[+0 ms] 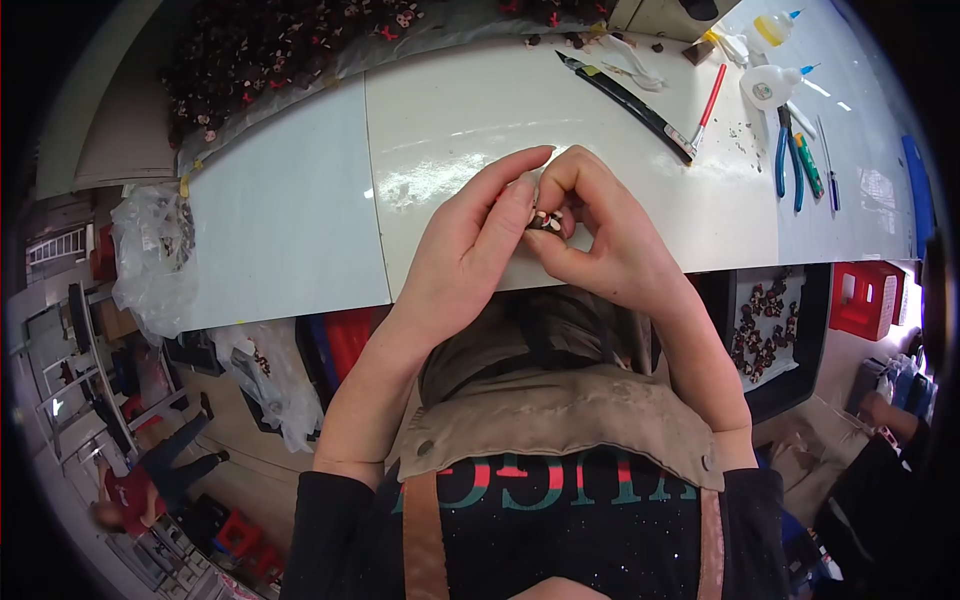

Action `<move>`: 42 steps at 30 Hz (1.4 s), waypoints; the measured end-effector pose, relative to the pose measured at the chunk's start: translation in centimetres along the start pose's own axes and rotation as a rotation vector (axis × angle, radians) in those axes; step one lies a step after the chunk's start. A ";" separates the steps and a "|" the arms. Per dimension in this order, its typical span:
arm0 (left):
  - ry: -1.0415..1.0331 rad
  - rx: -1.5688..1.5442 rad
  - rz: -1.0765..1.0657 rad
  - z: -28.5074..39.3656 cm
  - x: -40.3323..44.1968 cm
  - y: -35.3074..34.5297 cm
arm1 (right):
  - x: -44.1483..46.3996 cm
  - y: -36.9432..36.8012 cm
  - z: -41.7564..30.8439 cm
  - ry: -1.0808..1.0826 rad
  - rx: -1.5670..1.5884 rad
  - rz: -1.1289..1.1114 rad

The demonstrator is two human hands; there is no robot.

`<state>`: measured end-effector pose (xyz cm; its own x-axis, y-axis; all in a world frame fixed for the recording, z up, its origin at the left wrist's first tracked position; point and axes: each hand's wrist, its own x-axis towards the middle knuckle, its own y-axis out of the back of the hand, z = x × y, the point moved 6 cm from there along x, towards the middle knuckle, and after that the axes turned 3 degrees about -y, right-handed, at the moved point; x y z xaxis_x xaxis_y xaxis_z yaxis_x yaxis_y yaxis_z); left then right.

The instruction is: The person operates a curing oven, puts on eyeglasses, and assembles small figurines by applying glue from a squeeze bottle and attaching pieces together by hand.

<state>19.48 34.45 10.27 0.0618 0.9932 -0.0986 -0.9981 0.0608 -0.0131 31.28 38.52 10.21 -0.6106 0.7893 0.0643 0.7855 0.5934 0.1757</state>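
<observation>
A small dark brown and cream figurine (546, 221) with a touch of red sits between my hands, above the front edge of the white table. My right hand (605, 225) is closed around it, with bent index finger and thumb on either side. From the left, my left hand (478, 225) meets it, its thumb pressed in beside the fingers and their tips close to the figurine. What the left fingers pinch is hidden. The figurine's underside is covered by the right hand.
A heap of similar small pieces (270, 60) lies at the back left. Toward the back right are a black cutter knife (630, 108), a red-handled brush (711, 100), a white squeeze bottle (770, 87) and blue pliers (788, 160). A tray (785, 385) of pieces stands below right.
</observation>
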 end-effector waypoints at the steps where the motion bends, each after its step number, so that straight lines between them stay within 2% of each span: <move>1: -0.001 -0.004 -0.007 0.1 0.0 0.0 | 0.0 0.0 0.0 0.003 -0.007 -0.006; 16: 0.012 -0.090 -0.020 -0.1 0.2 0.1 | 0.2 -0.1 -0.2 -0.101 -0.004 -0.060; 18: 0.026 -0.133 -0.021 -0.1 0.1 0.1 | 0.1 -0.3 0.1 -0.103 0.087 -0.065; 25: -0.014 0.038 0.008 0.2 0.3 0.6 | -0.1 -0.4 0.9 -0.088 0.114 -0.002; 28: -0.031 0.071 0.039 -0.3 0.5 0.8 | -0.1 -0.2 0.9 -0.188 0.142 0.056; 31: -0.033 0.100 0.040 -0.3 0.4 0.7 | 0.2 -0.2 0.6 -0.212 0.155 0.007; 37: -0.033 0.066 0.022 -0.1 0.1 0.7 | 0.7 -0.5 0.4 -0.106 0.074 -0.085; 42: 0.004 -0.012 0.028 -0.3 0.1 1.1 | 1.1 -1.0 0.0 -0.158 0.089 -0.154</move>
<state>18.40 34.58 9.91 0.0340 0.9941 -0.1027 -0.9992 0.0318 -0.0226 29.81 38.76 10.05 -0.7058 0.6994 -0.1127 0.6947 0.7145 0.0834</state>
